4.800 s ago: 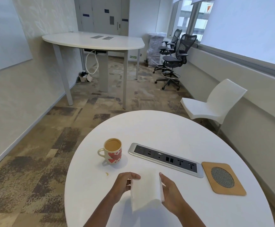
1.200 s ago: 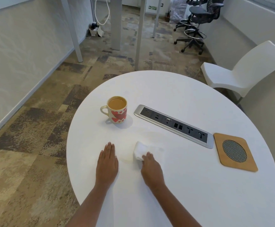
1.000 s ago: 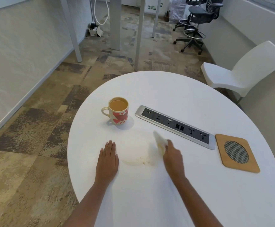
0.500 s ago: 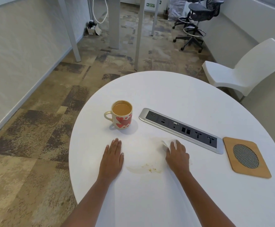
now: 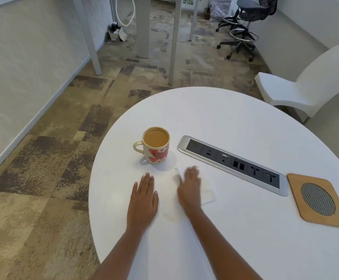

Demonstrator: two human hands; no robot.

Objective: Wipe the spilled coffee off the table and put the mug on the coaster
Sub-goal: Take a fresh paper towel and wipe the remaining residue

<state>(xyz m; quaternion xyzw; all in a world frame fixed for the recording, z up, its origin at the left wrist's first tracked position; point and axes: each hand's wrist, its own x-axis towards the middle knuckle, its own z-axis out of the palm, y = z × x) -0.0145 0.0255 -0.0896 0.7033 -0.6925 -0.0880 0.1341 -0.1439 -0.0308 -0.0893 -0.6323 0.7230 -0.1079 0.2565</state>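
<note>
- Left hand (image 5: pixel 143 199) lies flat, fingers straight, on the round white surface (image 5: pixel 225 118).
- Right hand (image 5: pixel 188 188), blurred, presses flat on a white paper napkin (image 5: pixel 208 193).

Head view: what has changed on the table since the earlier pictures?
The right hand pushed the tissue leftward, toward the left hand; the brown coffee smear has faded to a faint trace. Left hand, mug and coaster stayed in place.

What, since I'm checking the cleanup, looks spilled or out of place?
A faint tan smear shows on the table beside the left hand. The full mug stands far left of the bare coaster.
</note>
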